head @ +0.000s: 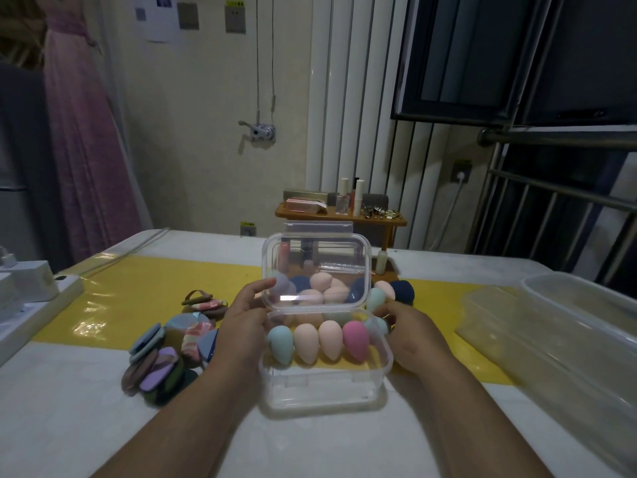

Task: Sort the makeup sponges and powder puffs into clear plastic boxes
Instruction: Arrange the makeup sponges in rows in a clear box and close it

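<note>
A small clear plastic box (324, 388) stands in the middle of the table with its hinged lid (317, 243) raised upright. Inside lies a row of egg-shaped makeup sponges: a teal one (281, 345), two peach ones (306, 343) and a pink one (356, 341). My left hand (244, 319) grips the lid's left edge. My right hand (410, 336) is at the box's right end, its fingertips closed on a pale blue sponge (377, 327). Behind the box lie loose sponges, among them a mint one (375, 298) and a navy one (403, 291). A pile of flat powder puffs (165, 357) lies to the left.
Two larger clear plastic containers (551, 339) sit at the right edge of the table. A white power strip with plugs (34, 288) occupies the left edge. A small wooden shelf with cosmetics (341, 215) stands behind the table, and a yellow mat (138, 288) runs across it.
</note>
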The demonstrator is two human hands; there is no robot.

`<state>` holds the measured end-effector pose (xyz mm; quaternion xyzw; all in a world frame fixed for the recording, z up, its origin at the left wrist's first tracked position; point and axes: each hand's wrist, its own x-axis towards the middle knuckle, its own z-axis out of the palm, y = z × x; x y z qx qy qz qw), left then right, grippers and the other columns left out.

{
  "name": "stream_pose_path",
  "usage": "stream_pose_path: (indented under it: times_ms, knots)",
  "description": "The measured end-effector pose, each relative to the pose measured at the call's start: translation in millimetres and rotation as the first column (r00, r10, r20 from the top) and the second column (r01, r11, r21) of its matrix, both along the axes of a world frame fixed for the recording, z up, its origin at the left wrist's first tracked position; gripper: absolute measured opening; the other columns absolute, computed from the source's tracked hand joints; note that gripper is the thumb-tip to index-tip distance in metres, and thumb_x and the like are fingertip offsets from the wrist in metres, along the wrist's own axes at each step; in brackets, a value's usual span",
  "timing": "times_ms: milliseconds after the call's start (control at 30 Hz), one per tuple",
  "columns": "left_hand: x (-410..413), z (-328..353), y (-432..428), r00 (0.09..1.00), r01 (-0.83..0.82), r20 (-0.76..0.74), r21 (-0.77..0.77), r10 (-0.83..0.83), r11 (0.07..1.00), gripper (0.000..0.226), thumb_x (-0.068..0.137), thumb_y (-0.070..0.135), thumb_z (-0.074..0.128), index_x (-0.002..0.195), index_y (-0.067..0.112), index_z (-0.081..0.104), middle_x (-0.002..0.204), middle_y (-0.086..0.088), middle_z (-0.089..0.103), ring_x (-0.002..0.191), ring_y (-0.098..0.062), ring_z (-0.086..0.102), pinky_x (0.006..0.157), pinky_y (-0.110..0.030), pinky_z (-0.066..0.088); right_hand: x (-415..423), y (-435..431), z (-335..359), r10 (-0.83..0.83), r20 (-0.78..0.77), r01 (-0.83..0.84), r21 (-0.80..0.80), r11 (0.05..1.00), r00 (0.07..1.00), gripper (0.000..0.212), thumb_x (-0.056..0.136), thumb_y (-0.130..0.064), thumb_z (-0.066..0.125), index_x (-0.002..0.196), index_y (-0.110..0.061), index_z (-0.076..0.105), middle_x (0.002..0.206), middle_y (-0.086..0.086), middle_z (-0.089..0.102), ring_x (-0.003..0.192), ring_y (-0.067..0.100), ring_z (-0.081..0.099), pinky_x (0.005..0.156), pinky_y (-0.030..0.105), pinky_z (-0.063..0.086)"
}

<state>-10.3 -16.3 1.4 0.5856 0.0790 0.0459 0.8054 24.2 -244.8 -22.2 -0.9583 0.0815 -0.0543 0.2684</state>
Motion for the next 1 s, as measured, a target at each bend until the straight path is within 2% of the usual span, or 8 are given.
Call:
stream_pose_path:
  times_ms: [100, 267, 467, 633, 733, 833, 933, 1000]
  knots:
    - [0, -1, -1, 1.0, 0.006, -0.008, -0.016, -0.006, 1.0, 0.055, 0.091, -0.007, 0.038, 0.109, 0.037, 0.067, 0.118, -0.001, 0.062, 0.098, -0.029, 0.064, 0.061, -0.036, 0.057, 1, 0, 1, -0.032, 0.003, 0.032, 0.025, 0.999, 0.999, 0.025, 0.082, -0.038, 0.072, 0.095, -0.031, 0.052, 0.099, -0.004, 0.065, 0.086, 0.019, 0.06, 0.071, 0.034, 0.053]
    - [1, -2, 0, 1.0, 0.008, 0.0, -0.027, -0.008, 1.0, 0.055, 0.09, -0.007, 0.038, 0.109, 0.035, 0.068, 0.118, -0.003, 0.064, 0.097, -0.029, 0.066, 0.057, -0.032, 0.055, -2, -2, 9, -0.094, 0.104, 0.084, 0.101, 0.991, 0.99, 0.024, 0.082, -0.028, 0.074, 0.091, -0.026, 0.052, 0.099, 0.0, 0.063, 0.083, 0.021, 0.057, 0.054, 0.028, 0.037]
    - [1, -3, 0, 1.0, 0.004, 0.006, -0.041, -0.004, 0.999, 0.054, 0.089, -0.007, 0.04, 0.11, 0.034, 0.068, 0.117, -0.004, 0.065, 0.097, -0.029, 0.067, 0.059, -0.033, 0.056, -11, 2, 27, -0.142, 0.356, 0.033, 0.295, 0.955, 0.923, 0.024, 0.077, -0.016, 0.07, 0.098, -0.026, 0.066, 0.105, 0.004, 0.057, 0.087, 0.021, 0.056, 0.059, 0.02, 0.037]
    - [-1, -1, -1, 1.0, 0.004, 0.017, -0.037, -0.004, 0.999, 0.055, 0.089, -0.009, 0.037, 0.113, 0.03, 0.067, 0.114, -0.004, 0.065, 0.091, -0.025, 0.067, 0.056, -0.029, 0.056, -24, 18, 41, -0.067, 0.472, -0.103, 0.326, 0.94, 0.879, 0.033, 0.081, -0.012, 0.068, 0.11, -0.027, 0.068, 0.106, -0.002, 0.056, 0.089, 0.013, 0.058, 0.065, 0.015, 0.043]
    - [-1, -1, 0, 1.0, -0.004, 0.013, -0.052, 0.005, 0.999, 0.054, 0.09, -0.008, 0.037, 0.111, 0.031, 0.068, 0.115, -0.005, 0.065, 0.093, -0.027, 0.067, 0.054, -0.03, 0.057, -29, 32, 42, 0.052, 0.438, -0.205, 0.308, 0.929, 0.897, 0.033, 0.082, -0.015, 0.071, 0.109, -0.031, 0.061, 0.102, -0.008, 0.062, 0.082, 0.006, 0.06, 0.061, 0.014, 0.045]
    - [1, -2, 0, 1.0, -0.012, 0.018, -0.061, 0.013, 0.998, 0.052, 0.091, -0.006, 0.037, 0.111, 0.031, 0.069, 0.116, -0.006, 0.066, 0.093, -0.029, 0.068, 0.054, -0.03, 0.057, -32, 45, 40, 0.141, 0.36, -0.247, 0.269, 0.931, 0.922, 0.026, 0.081, -0.022, 0.073, 0.092, -0.033, 0.052, 0.093, -0.013, 0.064, 0.08, 0.007, 0.064, 0.062, 0.025, 0.052]
    - [3, -5, 0, 1.0, -0.009, 0.025, -0.094, 0.012, 0.996, 0.051, 0.091, -0.004, 0.039, 0.107, 0.031, 0.072, 0.115, -0.008, 0.068, 0.096, -0.032, 0.07, 0.065, -0.037, 0.059, -35, 55, 38, 0.25, 0.314, -0.33, 0.234, 0.914, 0.916, 0.018, 0.083, -0.023, 0.071, 0.088, -0.035, 0.058, 0.093, -0.015, 0.066, 0.083, 0.005, 0.066, 0.072, 0.033, 0.06]
    - [3, -6, 0, 0.999, -0.014, 0.03, -0.093, 0.017, 0.996, 0.052, 0.089, -0.005, 0.039, 0.105, 0.031, 0.073, 0.114, -0.009, 0.07, 0.096, -0.032, 0.07, 0.066, -0.037, 0.058, -37, 61, 38, 0.33, 0.297, -0.4, 0.216, 0.891, 0.896, 0.017, 0.084, -0.022, 0.07, 0.092, -0.034, 0.061, 0.096, -0.014, 0.065, 0.082, 0.006, 0.066, 0.073, 0.035, 0.06]
